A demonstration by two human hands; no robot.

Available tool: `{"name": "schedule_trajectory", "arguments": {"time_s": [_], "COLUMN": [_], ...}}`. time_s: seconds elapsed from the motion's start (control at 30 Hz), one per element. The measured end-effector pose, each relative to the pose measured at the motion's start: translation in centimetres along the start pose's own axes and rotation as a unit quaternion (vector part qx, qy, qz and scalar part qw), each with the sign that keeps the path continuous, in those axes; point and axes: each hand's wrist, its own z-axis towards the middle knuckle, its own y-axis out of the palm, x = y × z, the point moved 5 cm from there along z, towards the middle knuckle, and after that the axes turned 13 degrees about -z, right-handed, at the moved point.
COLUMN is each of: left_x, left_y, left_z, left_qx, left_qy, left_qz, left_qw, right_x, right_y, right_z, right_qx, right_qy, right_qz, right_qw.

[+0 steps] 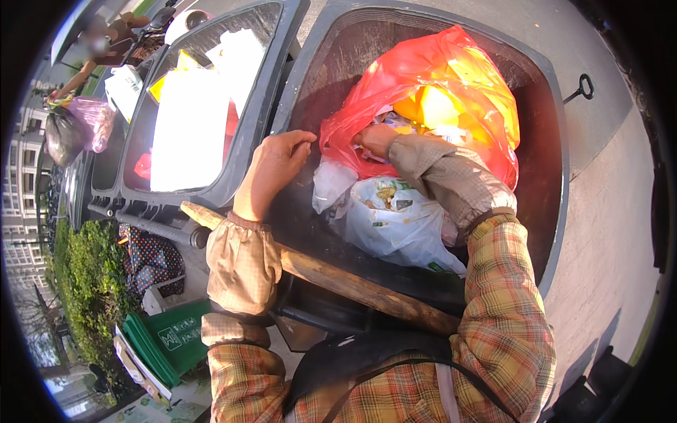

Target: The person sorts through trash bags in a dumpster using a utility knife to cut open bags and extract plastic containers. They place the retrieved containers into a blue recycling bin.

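A red plastic bag (338,130) full of mixed rubbish lies open inside a large dark wheeled bin (300,106). My right hand (379,139) reaches to its opening, the fingers closed at the red edge and partly hidden; they seem to grip the plastic. Over the bin's left side, just apart from the bag, is my left hand (278,166). Its fingers are curled together, and whatever they may pinch is too small to make out. Below the red bag sits a knotted white plastic bag (388,222) with food scraps showing through.
A wooden pole (360,285) lies across the bin's near side, under my left forearm. To the left stands another bin (278,42) with a white board (190,130). Farther left, a person holds a black bag (65,134) and a pink bag (94,121). A green bin (176,342) is lower left.
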Motion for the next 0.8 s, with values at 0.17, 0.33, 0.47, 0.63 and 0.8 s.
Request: {"name": "schedule_trajectory", "arguments": {"time_s": [0.17,0.33,0.47,0.63,0.8], "left_x": [0.0,0.6,1.3,6.0,11.4], "left_y": [-0.1,-0.1,0.5,3.3,2.2], "left_z": [-0.1,-0.3,-0.4,-2.7,-5.3], "left_qx": [0.038,0.011,-0.027,-0.036,0.087], "left_qy": [0.016,0.026,0.030,0.154,0.169], "left_qz": [-0.010,0.036,-0.081,-0.237,-0.412], "left_qw": [0.999,0.999,0.996,0.959,0.891], "right_x": [4.6,2.4,2.5,1.0,0.7], "right_y": [-6.4,-19.7,-24.7,-27.5,-23.5], "right_z": [-6.4,-11.7,-14.8,-18.6,-20.2], "right_qx": [0.225,0.234,0.313,0.388,0.368], "right_qy": [0.088,0.287,0.292,0.247,0.273], "right_qz": [0.116,0.248,0.433,0.609,0.689], "right_qw": [0.963,0.895,0.793,0.646,0.561]}}
